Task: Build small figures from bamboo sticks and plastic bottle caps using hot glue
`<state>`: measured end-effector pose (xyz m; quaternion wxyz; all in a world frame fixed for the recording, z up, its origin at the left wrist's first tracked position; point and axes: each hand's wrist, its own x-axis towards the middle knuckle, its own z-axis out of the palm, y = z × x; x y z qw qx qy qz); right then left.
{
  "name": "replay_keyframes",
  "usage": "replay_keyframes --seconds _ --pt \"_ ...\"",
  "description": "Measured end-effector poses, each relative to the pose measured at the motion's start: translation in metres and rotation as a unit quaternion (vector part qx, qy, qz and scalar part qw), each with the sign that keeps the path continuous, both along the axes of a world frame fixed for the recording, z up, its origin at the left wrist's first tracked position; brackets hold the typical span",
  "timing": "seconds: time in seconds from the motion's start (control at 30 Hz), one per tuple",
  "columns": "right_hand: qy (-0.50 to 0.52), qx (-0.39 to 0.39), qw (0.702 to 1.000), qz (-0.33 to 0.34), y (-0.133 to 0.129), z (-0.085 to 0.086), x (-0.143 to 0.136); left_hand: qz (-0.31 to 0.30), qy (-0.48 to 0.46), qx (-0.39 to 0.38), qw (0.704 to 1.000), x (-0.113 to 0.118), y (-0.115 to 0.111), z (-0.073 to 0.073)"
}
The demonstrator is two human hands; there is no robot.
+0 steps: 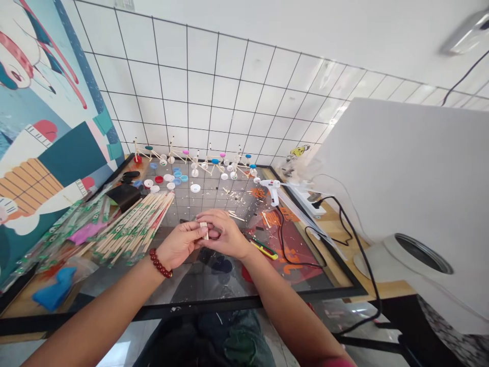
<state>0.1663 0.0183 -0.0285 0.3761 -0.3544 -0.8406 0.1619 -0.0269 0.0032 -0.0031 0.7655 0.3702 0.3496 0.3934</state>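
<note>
My left hand (pixel 181 245) and my right hand (pixel 226 233) meet over the middle of the glass-topped table. Between the fingertips of both is a small bunch of short pale wooden stick pieces (pixel 204 230), held side by side; how many pieces there are is hard to make out. A red bead bracelet (pixel 159 263) circles my left wrist. Just right of my right hand lies a yellow and green utility knife (pixel 264 248). Beyond it, a white glue gun (pixel 272 189) rests near the table's right side.
Wrapped chopsticks (pixel 133 224) are heaped at left, near a blue crumpled piece (pixel 56 289). Loose bottle caps (pixel 177 174) and several small stick-and-cap models (pixel 216 162) stand at the back. Wood scraps litter the glass. A black cord (pixel 281 239) loops on the right, by a power strip (pixel 307 198).
</note>
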Motion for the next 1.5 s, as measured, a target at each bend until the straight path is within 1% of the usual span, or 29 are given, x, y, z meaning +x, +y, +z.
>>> replay_keyframes --seconds 0.1,0.2,0.33,0.47,0.57,0.7,0.77,0.87,1.0,1.13,1.33,1.4,1.5 --pt "0.014 0.006 1.0 0.002 0.0 -0.005 0.002 0.024 -0.008 0.001 1.0 0.001 0.0 0.002" --pt "0.019 0.013 1.0 -0.012 0.0 -0.011 0.004 0.046 -0.013 -0.027 0.999 0.0 0.0 0.005" --pt "0.013 0.027 0.998 -0.048 -0.001 -0.013 0.004 0.034 -0.001 -0.031 0.999 -0.001 0.0 0.006" --pt "0.008 0.03 0.997 -0.072 -0.001 -0.013 0.004 0.028 0.006 -0.008 1.0 0.001 -0.002 0.003" --pt "0.009 0.017 0.998 -0.066 0.001 -0.013 0.007 0.05 0.019 0.002 0.999 0.002 -0.002 0.003" --pt "-0.009 -0.004 0.999 -0.04 0.001 -0.01 0.012 0.069 0.02 -0.042 0.997 0.001 0.0 0.007" --pt "-0.024 0.003 0.999 -0.037 0.0 -0.009 0.011 0.067 0.011 -0.06 0.996 0.0 0.001 0.009" --pt "-0.047 0.021 0.998 -0.046 -0.003 -0.007 0.005 0.068 -0.004 -0.065 0.996 0.0 0.0 0.008" --pt "-0.054 0.033 0.995 -0.077 -0.006 -0.007 -0.001 0.071 -0.024 -0.059 0.995 0.003 -0.002 0.003" --pt "-0.046 0.047 0.993 -0.094 -0.006 -0.01 0.0 0.072 -0.019 -0.05 0.996 0.007 -0.003 -0.001" --pt "-0.046 0.039 0.991 -0.12 -0.004 -0.014 0.001 0.078 -0.012 -0.028 0.996 0.008 -0.004 -0.002" --pt "-0.039 0.031 0.992 -0.114 -0.002 -0.012 0.002 0.083 0.001 -0.017 0.996 0.007 -0.003 -0.001" --pt "0.002 0.002 0.998 -0.066 -0.001 -0.008 0.006 0.091 0.037 0.029 0.995 0.004 -0.001 0.002"
